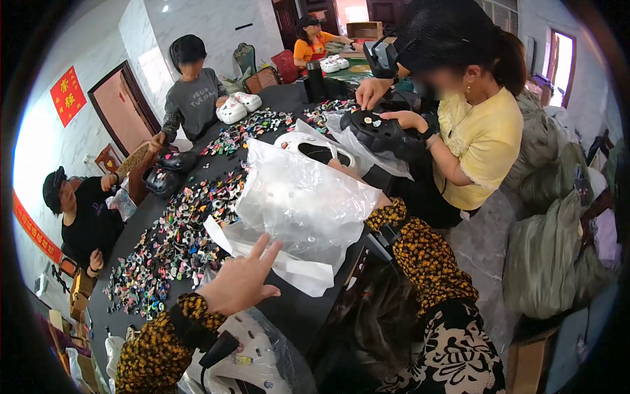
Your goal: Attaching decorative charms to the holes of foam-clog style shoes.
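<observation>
My left hand (241, 284) is stretched out over the dark table, its fingers spread and nothing held in them. Just beyond its fingertips hangs a clear plastic bag (298, 190) with a folded white edge. Partly behind that bag is a white clog (289, 140). My right hand (348, 172) grips this clog at its opening, and the bag covers much of that hand. Below my left wrist, another white clog (243, 348) with small charms on it lies in clear plastic.
Piles of colourful shoe charms (177, 240) cover the table (298, 315). At right a person in yellow (482, 134) holds a black clog (374, 128). Other people sit on the far and left sides, near white clogs (237, 107) and black clogs (167, 174). Large sacks (545, 256) stand at right.
</observation>
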Available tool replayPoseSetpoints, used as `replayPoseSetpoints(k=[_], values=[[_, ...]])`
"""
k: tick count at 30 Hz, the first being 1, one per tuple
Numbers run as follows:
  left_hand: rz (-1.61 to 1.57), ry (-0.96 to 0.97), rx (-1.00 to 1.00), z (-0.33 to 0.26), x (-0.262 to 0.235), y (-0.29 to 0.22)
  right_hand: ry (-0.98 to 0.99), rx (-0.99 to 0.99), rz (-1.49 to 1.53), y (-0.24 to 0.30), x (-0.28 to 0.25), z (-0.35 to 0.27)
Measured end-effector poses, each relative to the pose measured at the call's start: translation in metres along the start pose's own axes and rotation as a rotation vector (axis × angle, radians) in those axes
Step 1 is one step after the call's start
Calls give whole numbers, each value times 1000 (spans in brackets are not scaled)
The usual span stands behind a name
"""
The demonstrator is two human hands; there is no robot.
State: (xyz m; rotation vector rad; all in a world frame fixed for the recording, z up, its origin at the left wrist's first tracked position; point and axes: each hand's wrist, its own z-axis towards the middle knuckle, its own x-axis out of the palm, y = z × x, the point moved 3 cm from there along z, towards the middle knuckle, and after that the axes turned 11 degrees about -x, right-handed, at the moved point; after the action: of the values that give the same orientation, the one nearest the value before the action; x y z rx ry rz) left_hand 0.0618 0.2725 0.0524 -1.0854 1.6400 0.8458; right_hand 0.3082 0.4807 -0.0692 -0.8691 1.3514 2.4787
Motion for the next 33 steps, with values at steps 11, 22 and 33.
replayPoseSetpoints(k=[11, 22, 33], values=[[5, -207, -10, 19, 7, 39, -183, -75, 207, 74, -41, -20], [-865, -668, -356, -8, -42, 137, -426, -401, -396, 150, -105, -130], [-771, -1082, -114, 82, -33, 83, -490, -166, -674, 172, -146, -242]])
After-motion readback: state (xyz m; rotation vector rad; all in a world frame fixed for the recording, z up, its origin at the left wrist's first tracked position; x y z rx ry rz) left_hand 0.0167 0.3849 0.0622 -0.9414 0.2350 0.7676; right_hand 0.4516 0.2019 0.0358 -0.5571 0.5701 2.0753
